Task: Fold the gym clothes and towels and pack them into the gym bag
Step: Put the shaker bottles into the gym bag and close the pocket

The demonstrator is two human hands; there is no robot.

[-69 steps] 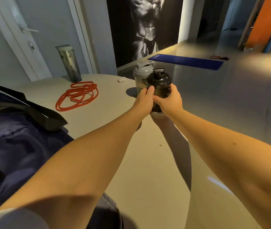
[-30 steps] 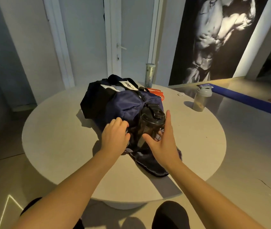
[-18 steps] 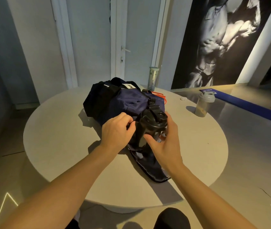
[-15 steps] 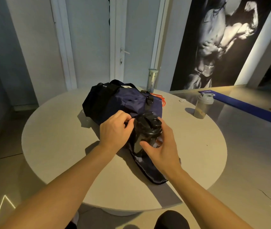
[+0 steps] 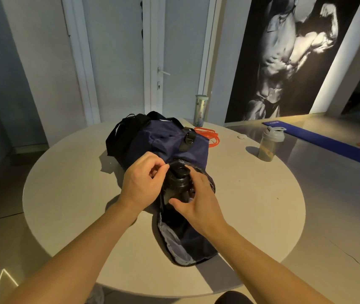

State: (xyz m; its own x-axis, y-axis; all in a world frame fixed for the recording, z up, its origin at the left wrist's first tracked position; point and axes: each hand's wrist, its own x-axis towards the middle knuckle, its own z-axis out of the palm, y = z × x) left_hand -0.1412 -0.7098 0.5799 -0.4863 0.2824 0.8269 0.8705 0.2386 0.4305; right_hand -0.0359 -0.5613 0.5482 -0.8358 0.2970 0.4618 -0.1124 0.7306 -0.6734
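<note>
A navy gym bag (image 5: 170, 143) with black straps lies on the round white table (image 5: 65, 183). Its end flap (image 5: 185, 244) hangs open towards me, grey lining showing. A black shaker bottle (image 5: 178, 183) stands partly inside the end pocket. My left hand (image 5: 142, 183) pinches the rim of the pocket opening beside the bottle's lid. My right hand (image 5: 196, 202) wraps around the bottle's side, thumb across its front. No clothes or towels are visible; the bag's inside is hidden.
A clear shaker with a grey lid (image 5: 270, 143) stands at the table's right. Orange resistance bands (image 5: 209, 137) lie behind the bag, near a tall tumbler (image 5: 200, 110) and a small white object (image 5: 242, 137). A blue mat (image 5: 319, 141) lies on the floor.
The black bottle was brought from the table's far side to the bag and has sunk lower into the end pocket. My left hand keeps pinching the pocket edge.
</note>
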